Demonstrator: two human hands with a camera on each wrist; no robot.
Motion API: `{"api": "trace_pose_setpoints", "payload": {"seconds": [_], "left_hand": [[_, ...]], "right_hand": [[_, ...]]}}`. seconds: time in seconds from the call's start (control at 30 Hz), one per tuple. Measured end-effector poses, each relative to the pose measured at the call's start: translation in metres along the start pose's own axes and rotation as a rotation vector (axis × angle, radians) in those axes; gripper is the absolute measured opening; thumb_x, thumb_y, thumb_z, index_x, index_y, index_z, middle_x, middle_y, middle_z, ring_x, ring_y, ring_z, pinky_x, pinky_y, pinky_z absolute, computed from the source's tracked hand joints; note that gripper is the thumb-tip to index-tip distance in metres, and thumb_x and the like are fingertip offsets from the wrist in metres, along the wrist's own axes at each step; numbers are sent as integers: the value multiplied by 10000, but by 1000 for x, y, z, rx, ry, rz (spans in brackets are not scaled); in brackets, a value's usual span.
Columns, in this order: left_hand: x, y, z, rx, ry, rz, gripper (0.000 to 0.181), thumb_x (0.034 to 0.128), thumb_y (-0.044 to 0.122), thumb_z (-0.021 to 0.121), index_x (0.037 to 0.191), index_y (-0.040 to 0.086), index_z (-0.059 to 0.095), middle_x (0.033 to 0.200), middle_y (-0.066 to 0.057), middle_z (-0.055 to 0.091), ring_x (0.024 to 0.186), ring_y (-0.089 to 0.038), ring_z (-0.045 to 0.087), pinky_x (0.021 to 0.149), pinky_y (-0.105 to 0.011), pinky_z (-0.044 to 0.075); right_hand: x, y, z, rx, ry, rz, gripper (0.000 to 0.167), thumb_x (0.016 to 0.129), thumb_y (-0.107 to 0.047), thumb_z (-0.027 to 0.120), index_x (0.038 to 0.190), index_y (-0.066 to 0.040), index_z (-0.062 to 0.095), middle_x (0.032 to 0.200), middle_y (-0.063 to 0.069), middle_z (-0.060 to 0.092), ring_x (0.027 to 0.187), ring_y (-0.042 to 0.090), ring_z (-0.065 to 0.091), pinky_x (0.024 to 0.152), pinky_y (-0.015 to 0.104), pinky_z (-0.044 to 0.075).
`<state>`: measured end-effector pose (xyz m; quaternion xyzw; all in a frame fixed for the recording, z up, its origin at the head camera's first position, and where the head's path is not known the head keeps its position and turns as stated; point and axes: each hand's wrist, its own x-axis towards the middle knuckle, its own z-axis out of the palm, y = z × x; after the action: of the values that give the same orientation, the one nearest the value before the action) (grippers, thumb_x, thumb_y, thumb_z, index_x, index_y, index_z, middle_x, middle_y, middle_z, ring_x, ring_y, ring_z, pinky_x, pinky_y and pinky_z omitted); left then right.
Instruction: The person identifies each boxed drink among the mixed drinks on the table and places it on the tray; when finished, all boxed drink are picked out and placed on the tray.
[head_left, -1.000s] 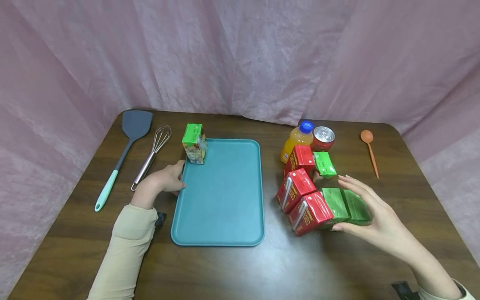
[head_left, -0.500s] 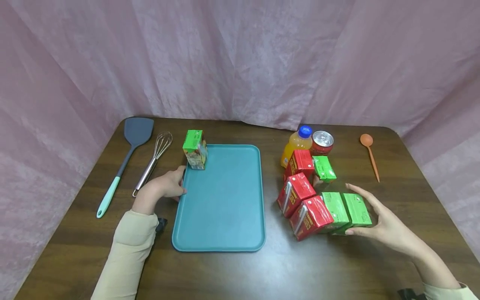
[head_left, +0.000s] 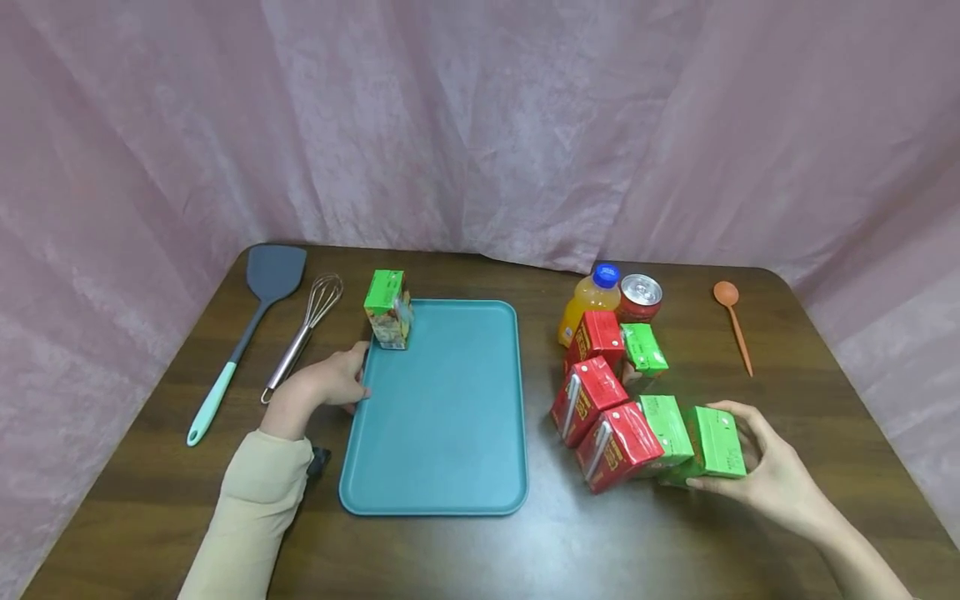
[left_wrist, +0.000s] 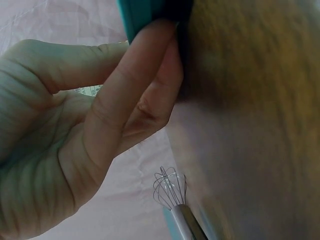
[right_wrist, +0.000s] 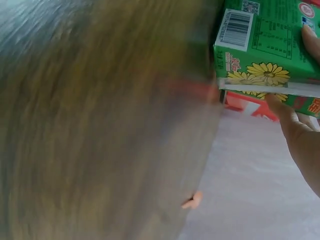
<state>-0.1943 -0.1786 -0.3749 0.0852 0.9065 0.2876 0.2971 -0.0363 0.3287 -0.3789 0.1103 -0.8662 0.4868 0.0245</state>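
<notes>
R hand (head_left: 780, 477) pinches the outermost green cardboard drink carton (head_left: 720, 446) btw. thumb & fingers (R wrist view shows its barcode + yellow flowers); it's at 3 o'clock from the tray, can't tell if it's lifted. Just beside it, at 9 o'clock, a second green carton (head_left: 666, 429), then three glossy red cartons (head_left: 618, 447); a small third green carton (head_left: 643, 348) at approx. 11.

L hand (head_left: 330, 379) pinches the rim of the flat teal rectangular tray (head_left: 442, 417) at its 9 o'clock side, w/ a tall green-topped carton (head_left: 390, 315) upright at the tray's 11 o'clock corner.

From the tray: orange-juice bottle w/ blue cap (head_left: 588, 307) & red-and-silver can (head_left: 640, 298) at 2; steel wire whisk (head_left: 302, 340) at 10, grey spatula w/ mint handle (head_left: 262, 304) beyond it.
</notes>
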Motion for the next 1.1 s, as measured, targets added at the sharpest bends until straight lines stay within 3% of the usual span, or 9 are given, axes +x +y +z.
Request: {"api": "trace_pose_setpoints", "payload": {"seconds": [0.13, 0.3, 0.43, 0.53, 0.6, 0.7, 0.8, 0.93, 1.1], "left_hand": [[0, 0, 0, 12, 2, 13, 749, 870, -29, 562, 1434, -95, 75, 878, -178, 545, 662, -200, 630, 615, -321, 536], [1, 0, 0, 26, 2, 9, 752, 871, -19, 565, 1432, -100, 71, 871, -178, 545, 657, -199, 631, 612, -318, 537], [1, 2, 0, 19, -5, 7, 755, 871, -25, 562, 1432, -103, 62, 886, -188, 542, 666, -202, 637, 623, -324, 544], [1, 2, 0, 8, -7, 5, 751, 872, -33, 560, 1435, -94, 66, 900, -191, 539, 677, -205, 637, 623, -322, 547], [1, 1, -1, 2, -8, 7, 749, 872, -39, 558, 1435, -91, 66, 908, -196, 536, 680, -207, 636, 619, -321, 548], [-1, -2, -1, 2, -10, 0, 757, 876, -34, 560, 1437, -90, 55, 904, -196, 530, 673, -207, 632, 611, -320, 549], [-1, -3, -1, 16, -13, -12, 765, 879, -26, 564, 1436, -96, 45, 885, -192, 525, 652, -203, 629, 603, -320, 546], [-2, -2, -1, 17, -16, -14, 761, 873, -38, 565, 1432, -96, 53, 882, -192, 520, 652, -205, 627, 597, -317, 547], [-1, 1, -2, 19, -21, -7, 751, 877, -39, 556, 1431, -99, 52, 905, -199, 518, 670, -207, 626, 605, -315, 548]], "right_hand": [[-12, -12, -7, 53, 47, 7, 934, 550, 169, 795, 1346, -5, 339, 1165, -104, 549, 963, -22, 598, 696, 168, 528], [-18, -31, -17, 185, 146, -75, 973, 488, 298, 730, 1344, 51, 338, 1186, -27, 539, 982, -2, 598, 730, 131, 512], [-16, -49, -24, 332, 239, -281, 960, 439, 343, 712, 1304, 151, 342, 1214, 68, 541, 1002, 82, 592, 760, 126, 504], [-9, -62, -28, 510, 239, -467, 900, 478, 293, 750, 1272, 212, 333, 1213, 166, 551, 1020, 182, 581, 781, 167, 516], [-2, -73, -30, 552, 260, -534, 877, 503, 233, 785, 1262, 215, 346, 1184, 198, 573, 1032, 218, 576, 789, 181, 517], [5, -92, -28, 527, 370, -493, 885, 464, 293, 753, 1265, 176, 394, 1128, 176, 615, 1016, 204, 591, 777, 172, 512], [14, -108, -19, 545, 429, -475, 911, 426, 351, 708, 1266, 163, 408, 1099, 181, 626, 998, 210, 598, 773, 185, 514], [26, -126, 1, 574, 451, -497, 902, 443, 340, 712, 1272, 158, 409, 1102, 196, 618, 1000, 230, 596, 792, 207, 517], [43, -151, 35, 517, 498, -455, 901, 454, 362, 671, 1284, 112, 425, 1222, 190, 569, 1090, 241, 567, 878, 229, 499]]}}
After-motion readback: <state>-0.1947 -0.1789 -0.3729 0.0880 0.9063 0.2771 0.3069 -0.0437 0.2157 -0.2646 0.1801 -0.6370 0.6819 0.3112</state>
